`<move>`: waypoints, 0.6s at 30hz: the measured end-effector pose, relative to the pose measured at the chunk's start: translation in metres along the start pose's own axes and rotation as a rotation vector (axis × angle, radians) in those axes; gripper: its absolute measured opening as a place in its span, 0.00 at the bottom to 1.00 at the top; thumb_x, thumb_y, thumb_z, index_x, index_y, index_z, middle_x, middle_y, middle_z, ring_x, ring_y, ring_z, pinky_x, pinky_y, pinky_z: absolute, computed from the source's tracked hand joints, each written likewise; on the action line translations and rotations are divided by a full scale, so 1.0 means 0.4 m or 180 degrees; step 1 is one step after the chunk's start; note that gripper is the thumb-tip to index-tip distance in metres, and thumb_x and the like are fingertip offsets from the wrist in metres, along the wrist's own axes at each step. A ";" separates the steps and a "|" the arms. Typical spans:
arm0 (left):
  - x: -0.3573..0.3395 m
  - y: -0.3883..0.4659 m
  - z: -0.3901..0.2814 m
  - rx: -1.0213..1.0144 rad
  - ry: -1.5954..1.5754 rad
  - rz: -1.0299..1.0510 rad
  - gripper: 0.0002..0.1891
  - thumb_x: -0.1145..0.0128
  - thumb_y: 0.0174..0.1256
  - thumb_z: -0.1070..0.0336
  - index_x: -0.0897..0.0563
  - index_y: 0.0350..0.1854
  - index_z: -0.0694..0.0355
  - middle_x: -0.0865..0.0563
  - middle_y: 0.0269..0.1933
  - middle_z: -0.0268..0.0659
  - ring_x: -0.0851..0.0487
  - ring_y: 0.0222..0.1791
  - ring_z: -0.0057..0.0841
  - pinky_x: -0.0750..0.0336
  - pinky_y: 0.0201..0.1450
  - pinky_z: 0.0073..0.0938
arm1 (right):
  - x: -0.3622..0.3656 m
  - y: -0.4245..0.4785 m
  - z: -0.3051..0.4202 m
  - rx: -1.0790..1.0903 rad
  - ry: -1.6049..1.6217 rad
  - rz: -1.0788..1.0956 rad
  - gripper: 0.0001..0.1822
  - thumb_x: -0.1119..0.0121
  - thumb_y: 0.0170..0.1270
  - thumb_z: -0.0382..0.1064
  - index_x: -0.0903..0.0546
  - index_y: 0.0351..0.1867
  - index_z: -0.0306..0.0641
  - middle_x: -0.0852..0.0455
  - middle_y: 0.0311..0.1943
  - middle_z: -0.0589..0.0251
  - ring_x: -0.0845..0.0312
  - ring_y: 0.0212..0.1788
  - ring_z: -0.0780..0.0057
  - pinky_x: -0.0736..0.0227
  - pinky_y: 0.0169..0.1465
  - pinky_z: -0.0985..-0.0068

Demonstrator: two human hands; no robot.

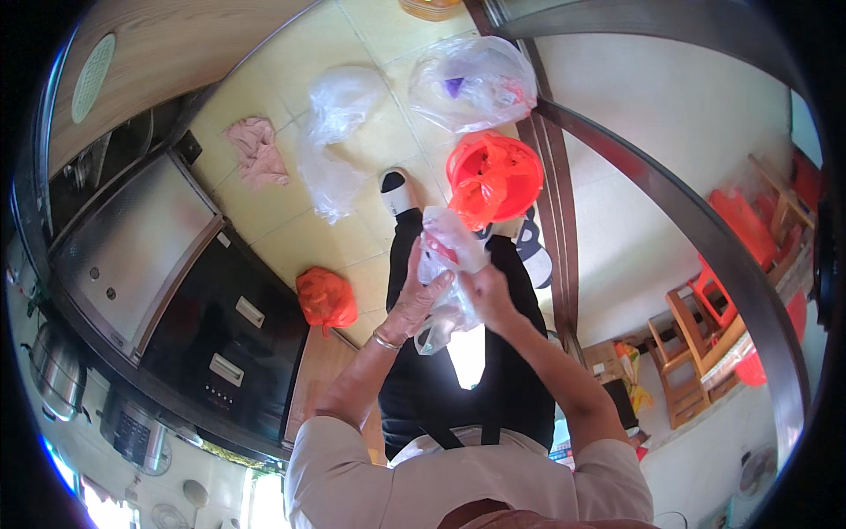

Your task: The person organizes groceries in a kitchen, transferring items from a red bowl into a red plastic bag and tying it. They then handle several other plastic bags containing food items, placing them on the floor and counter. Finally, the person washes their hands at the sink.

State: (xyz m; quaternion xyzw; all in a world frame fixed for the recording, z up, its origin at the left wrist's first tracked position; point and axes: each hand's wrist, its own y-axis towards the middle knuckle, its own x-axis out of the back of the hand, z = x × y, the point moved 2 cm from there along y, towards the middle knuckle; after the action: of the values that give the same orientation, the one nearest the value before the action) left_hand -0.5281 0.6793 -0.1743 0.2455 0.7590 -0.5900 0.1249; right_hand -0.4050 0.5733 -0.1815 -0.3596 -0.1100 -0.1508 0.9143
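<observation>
A crumpled clear plastic bag with a red patch is held between my two hands, above my lap. My left hand grips its left side, thumb laid across the plastic. On the other side my right hand closes on the bag, its fingertips partly hidden. The bag's loose lower end hangs toward my knees. Just beyond my hands stands a red plastic bucket, with an orange-red plastic bag bunched in it and over its near rim.
Clear plastic bags and a pink cloth lie on the tiled floor. A knotted red bag sits beside the black cabinet at left. A dark door frame runs along the right, with wooden chairs beyond.
</observation>
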 end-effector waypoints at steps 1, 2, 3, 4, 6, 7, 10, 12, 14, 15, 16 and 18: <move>-0.005 0.013 0.000 -0.0022 0.0276 -0.0321 0.48 0.32 0.61 0.67 0.54 0.77 0.55 0.30 0.67 0.38 0.31 0.67 0.29 0.30 0.65 0.32 | -0.012 -0.005 0.043 0.0493 -0.0040 0.0053 0.11 0.41 0.62 0.34 0.24 0.44 0.32 0.19 0.32 0.46 0.22 0.37 0.46 0.27 0.39 0.58; 0.008 0.029 0.014 -0.0039 0.0283 -0.0383 0.41 0.34 0.62 0.70 0.45 0.74 0.57 0.26 0.62 0.37 0.26 0.61 0.28 0.27 0.62 0.32 | -0.033 -0.026 0.040 0.0690 -0.0462 0.0016 0.13 0.42 0.61 0.33 0.25 0.47 0.32 0.21 0.37 0.47 0.23 0.42 0.47 0.27 0.42 0.56; 0.021 0.041 0.010 -0.0064 0.0300 -0.0457 0.34 0.36 0.62 0.73 0.37 0.70 0.59 0.21 0.57 0.37 0.21 0.56 0.27 0.25 0.59 0.31 | -0.050 -0.035 0.029 0.0594 -0.0576 0.0257 0.16 0.42 0.63 0.34 0.26 0.50 0.32 0.23 0.41 0.47 0.25 0.45 0.47 0.26 0.44 0.58; 0.037 0.048 0.003 -0.0071 0.0374 -0.0512 0.30 0.36 0.62 0.74 0.33 0.67 0.60 0.19 0.54 0.36 0.20 0.53 0.26 0.24 0.57 0.30 | -0.056 -0.038 0.015 0.0582 -0.0423 0.0328 0.16 0.43 0.64 0.34 0.26 0.51 0.32 0.23 0.44 0.47 0.24 0.46 0.50 0.24 0.45 0.60; 0.071 0.065 -0.023 -0.0099 0.0518 -0.0625 0.22 0.37 0.62 0.76 0.24 0.59 0.62 0.16 0.48 0.34 0.17 0.47 0.24 0.22 0.53 0.27 | -0.039 -0.030 0.010 0.0428 0.0228 0.0187 0.16 0.43 0.66 0.33 0.26 0.53 0.31 0.23 0.47 0.49 0.22 0.46 0.55 0.23 0.46 0.65; 0.076 0.076 -0.052 -0.0310 0.0513 -0.0745 0.17 0.37 0.62 0.76 0.21 0.53 0.61 0.15 0.44 0.33 0.16 0.44 0.23 0.20 0.49 0.25 | -0.001 -0.013 0.039 0.0284 0.0722 -0.0020 0.15 0.44 0.66 0.32 0.25 0.53 0.30 0.22 0.48 0.49 0.22 0.47 0.58 0.23 0.47 0.67; 0.108 0.130 -0.115 -0.1272 0.1503 -0.1192 0.18 0.37 0.61 0.76 0.22 0.54 0.64 0.16 0.46 0.36 0.17 0.45 0.24 0.21 0.50 0.27 | 0.055 0.014 -0.057 -0.0376 0.1462 -0.0632 0.18 0.46 0.71 0.38 0.27 0.60 0.35 0.22 0.49 0.58 0.23 0.48 0.72 0.21 0.47 0.74; 0.135 0.183 -0.143 -0.2095 0.2881 -0.1606 0.20 0.36 0.59 0.76 0.23 0.54 0.67 0.17 0.48 0.42 0.18 0.50 0.31 0.24 0.54 0.31 | 0.090 0.045 -0.129 -0.1042 0.2042 -0.0951 0.22 0.46 0.72 0.43 0.30 0.63 0.38 0.24 0.51 0.60 0.23 0.49 0.73 0.20 0.46 0.73; 0.127 0.252 -0.139 -0.2263 0.3220 -0.1721 0.21 0.35 0.57 0.76 0.23 0.55 0.67 0.17 0.49 0.44 0.19 0.50 0.33 0.25 0.55 0.33 | 0.128 0.087 -0.200 -0.1554 0.2197 -0.0883 0.32 0.43 0.70 0.50 0.39 0.69 0.42 0.27 0.54 0.61 0.26 0.52 0.69 0.19 0.45 0.69; 0.122 0.291 -0.134 -0.2354 0.3387 -0.1769 0.22 0.35 0.57 0.76 0.23 0.55 0.67 0.18 0.49 0.45 0.19 0.51 0.34 0.26 0.56 0.33 | 0.120 0.106 -0.236 -0.1781 0.2295 -0.0945 0.35 0.42 0.69 0.52 0.42 0.70 0.43 0.27 0.55 0.60 0.27 0.53 0.68 0.19 0.45 0.68; 0.131 0.333 -0.113 -0.2349 0.3363 -0.1645 0.22 0.35 0.57 0.74 0.23 0.56 0.66 0.18 0.49 0.44 0.19 0.50 0.35 0.27 0.57 0.33 | 0.116 0.127 -0.260 -0.2000 0.2390 -0.0986 0.38 0.41 0.68 0.53 0.44 0.72 0.44 0.28 0.56 0.60 0.27 0.54 0.67 0.19 0.45 0.67; 0.156 0.396 -0.061 -0.2076 0.3083 -0.1506 0.22 0.35 0.58 0.72 0.24 0.56 0.66 0.18 0.49 0.44 0.19 0.50 0.34 0.26 0.56 0.32 | 0.106 0.171 -0.287 -0.2116 0.2335 -0.0978 0.46 0.35 0.62 0.55 0.50 0.74 0.48 0.30 0.60 0.58 0.32 0.60 0.64 0.19 0.45 0.61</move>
State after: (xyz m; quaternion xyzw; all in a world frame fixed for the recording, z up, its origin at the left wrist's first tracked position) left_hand -0.4964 0.7456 -0.3298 0.2597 0.9041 -0.1617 -0.2984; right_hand -0.3307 0.5333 -0.2936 -0.5338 0.2201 -0.4262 0.6964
